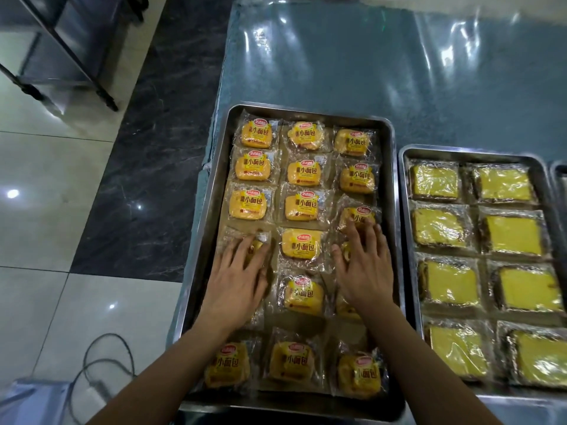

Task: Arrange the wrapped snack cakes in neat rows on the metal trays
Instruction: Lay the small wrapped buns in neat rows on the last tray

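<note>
Snack cakes (pixel 302 243) fill the tray (pixel 395 185) edge to edge, hands flat atop.

We have one head-worn view, looking steeply down and forward from close above the near metal tray (pixel 395 210); a second tray (pixel 405 191) sits at right.

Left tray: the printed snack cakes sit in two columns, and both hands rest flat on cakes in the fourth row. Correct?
Not quite. The head view shows three columns of printed snack cakes on the left tray, not two. The rest holds: left hand and right hand rest flat on fourth-row cakes.
</note>
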The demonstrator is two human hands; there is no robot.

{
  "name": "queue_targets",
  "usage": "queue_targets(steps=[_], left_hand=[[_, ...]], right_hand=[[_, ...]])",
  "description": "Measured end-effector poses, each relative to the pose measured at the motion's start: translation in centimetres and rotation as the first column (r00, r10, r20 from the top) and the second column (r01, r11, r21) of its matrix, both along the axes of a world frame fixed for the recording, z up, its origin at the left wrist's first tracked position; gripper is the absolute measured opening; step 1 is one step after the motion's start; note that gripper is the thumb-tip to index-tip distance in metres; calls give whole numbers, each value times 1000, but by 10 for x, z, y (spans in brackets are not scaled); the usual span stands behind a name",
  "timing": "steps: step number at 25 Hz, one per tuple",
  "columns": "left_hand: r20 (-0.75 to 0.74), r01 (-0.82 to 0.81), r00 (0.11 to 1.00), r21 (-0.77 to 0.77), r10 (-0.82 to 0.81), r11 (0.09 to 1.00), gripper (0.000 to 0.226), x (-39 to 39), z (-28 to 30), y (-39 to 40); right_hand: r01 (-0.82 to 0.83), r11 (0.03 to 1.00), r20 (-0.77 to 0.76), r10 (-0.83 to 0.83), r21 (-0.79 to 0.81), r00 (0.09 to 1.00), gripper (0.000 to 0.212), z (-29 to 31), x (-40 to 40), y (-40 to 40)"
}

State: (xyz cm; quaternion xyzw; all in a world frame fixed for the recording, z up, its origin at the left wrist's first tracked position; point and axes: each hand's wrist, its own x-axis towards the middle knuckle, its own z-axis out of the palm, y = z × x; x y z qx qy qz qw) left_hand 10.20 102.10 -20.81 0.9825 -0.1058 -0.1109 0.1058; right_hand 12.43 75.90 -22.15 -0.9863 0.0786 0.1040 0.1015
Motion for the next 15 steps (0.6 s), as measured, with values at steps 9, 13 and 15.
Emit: queue_targets(steps=[9, 13, 15], left_hand=[[-6, -46, 999, 4, 46, 999, 54, -24, -4, 7], [-40, -43, 998, 26, 44, 999, 59, -28, -7, 9], [-69, -33, 997, 44, 36, 998, 64, -28, -9, 8]], right_hand=[[-64, 997, 69, 62, 36, 996, 63, 4, 8, -8], [-254, 957, 78, 245, 142, 966, 57, 12, -26, 26], [-342, 929, 72, 335, 139, 939, 56, 7, -36, 43]])
